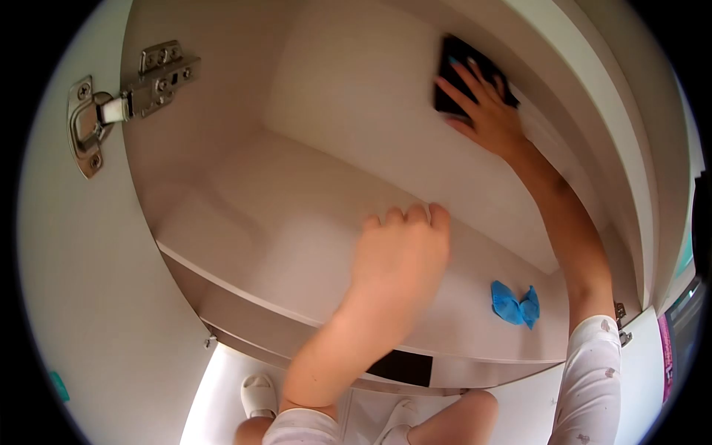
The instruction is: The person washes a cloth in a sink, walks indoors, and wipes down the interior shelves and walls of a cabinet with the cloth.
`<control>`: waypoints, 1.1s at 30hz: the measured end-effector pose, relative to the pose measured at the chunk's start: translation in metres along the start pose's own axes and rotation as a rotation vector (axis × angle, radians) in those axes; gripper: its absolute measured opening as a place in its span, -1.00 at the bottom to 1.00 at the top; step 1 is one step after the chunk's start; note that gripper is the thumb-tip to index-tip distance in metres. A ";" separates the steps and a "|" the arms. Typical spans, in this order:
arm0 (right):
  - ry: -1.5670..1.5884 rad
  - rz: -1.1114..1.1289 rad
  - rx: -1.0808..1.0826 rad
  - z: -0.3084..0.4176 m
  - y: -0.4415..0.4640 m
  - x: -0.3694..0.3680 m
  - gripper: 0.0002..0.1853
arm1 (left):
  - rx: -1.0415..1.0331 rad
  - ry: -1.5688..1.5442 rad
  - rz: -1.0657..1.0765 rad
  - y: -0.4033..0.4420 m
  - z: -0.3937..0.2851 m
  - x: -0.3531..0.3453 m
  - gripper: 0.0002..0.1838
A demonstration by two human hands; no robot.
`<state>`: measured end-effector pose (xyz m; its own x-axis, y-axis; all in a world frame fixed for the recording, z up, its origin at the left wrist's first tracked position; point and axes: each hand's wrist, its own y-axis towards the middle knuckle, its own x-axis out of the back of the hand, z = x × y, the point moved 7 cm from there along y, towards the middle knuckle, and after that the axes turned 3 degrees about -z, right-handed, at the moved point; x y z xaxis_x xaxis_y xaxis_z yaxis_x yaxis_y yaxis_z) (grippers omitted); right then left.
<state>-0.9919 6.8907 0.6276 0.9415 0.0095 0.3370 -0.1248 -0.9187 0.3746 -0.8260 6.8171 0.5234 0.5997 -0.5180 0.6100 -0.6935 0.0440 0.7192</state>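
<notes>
Inside an open cabinet, my right hand (482, 100) lies spread over a black cloth (454, 55), pressing it against the back panel near the top. My left hand (404, 248) hovers in front of the shelf (259, 193) at the middle of the view, with its fingers curled over and their tips partly hidden. Whether anything is inside those fingers cannot be made out. A crumpled blue piece (515, 304) rests on the shelf, to the right of my left hand and below my right forearm.
The open left door (81, 245) carries a metal hinge (159, 78). Another door (638, 356) stands open at the lower right. A black rectangle (404, 367) shows below the shelf edge. My legs and light slippers (259, 393) are underneath.
</notes>
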 end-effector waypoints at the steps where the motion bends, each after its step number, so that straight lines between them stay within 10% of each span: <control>1: -0.004 -0.026 0.002 0.010 0.024 -0.004 -0.35 | 0.021 0.005 0.101 -0.003 0.000 -0.003 -0.61; 10: 0.224 -0.066 0.006 0.046 0.123 -0.015 -0.39 | -0.024 -0.072 -0.080 -0.012 0.000 0.034 -0.41; 20: -0.075 0.555 -0.238 -0.047 -0.145 0.000 -0.30 | 0.009 -0.220 0.079 -0.016 0.039 0.041 -0.44; 33: 0.011 0.062 -0.105 0.022 0.061 -0.013 -0.28 | 0.257 -0.250 0.068 -0.017 0.116 0.044 -0.43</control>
<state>-1.0052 6.8258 0.6270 0.9274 -0.0413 0.3719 -0.2155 -0.8715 0.4406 -0.8344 6.6946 0.4994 0.4545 -0.7156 0.5304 -0.8251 -0.1139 0.5534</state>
